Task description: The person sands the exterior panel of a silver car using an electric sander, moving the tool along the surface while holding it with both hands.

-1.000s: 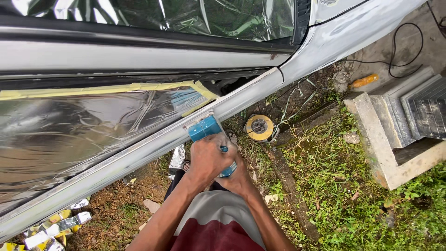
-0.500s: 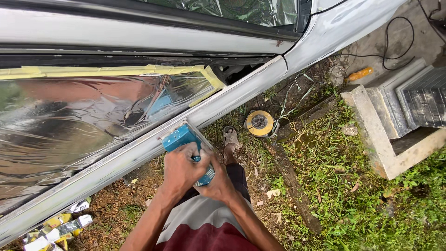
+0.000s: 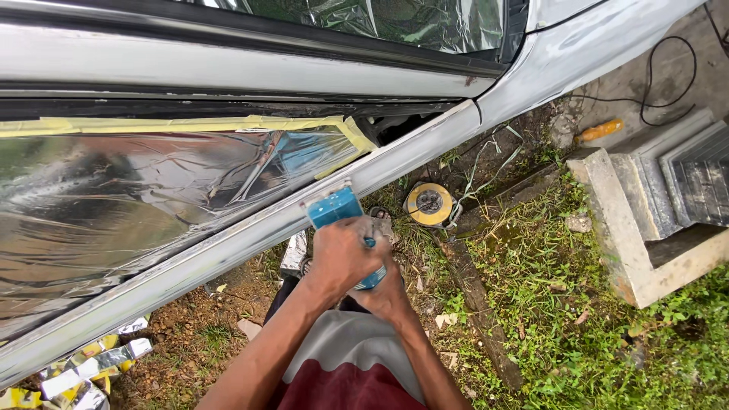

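- A blue power sander (image 3: 335, 208) sits pressed on the car's grey sill panel (image 3: 228, 243), mid-frame, just below the foil-masked door opening.
- The left hand (image 3: 339, 258) wraps its fingers fully around the tool's body; the right hand (image 3: 387, 292), at 5 o'clock of it, closes on the rear grip.
- Risk: drifting toward 11 o'clock, the pad could tear the yellow masking tape (image 3: 343, 130) and silver foil (image 3: 152, 190).
- Tilting it could gouge the panel's edge.
- A tape roll (image 3: 429, 203) lies at 3 o'clock on the ground.
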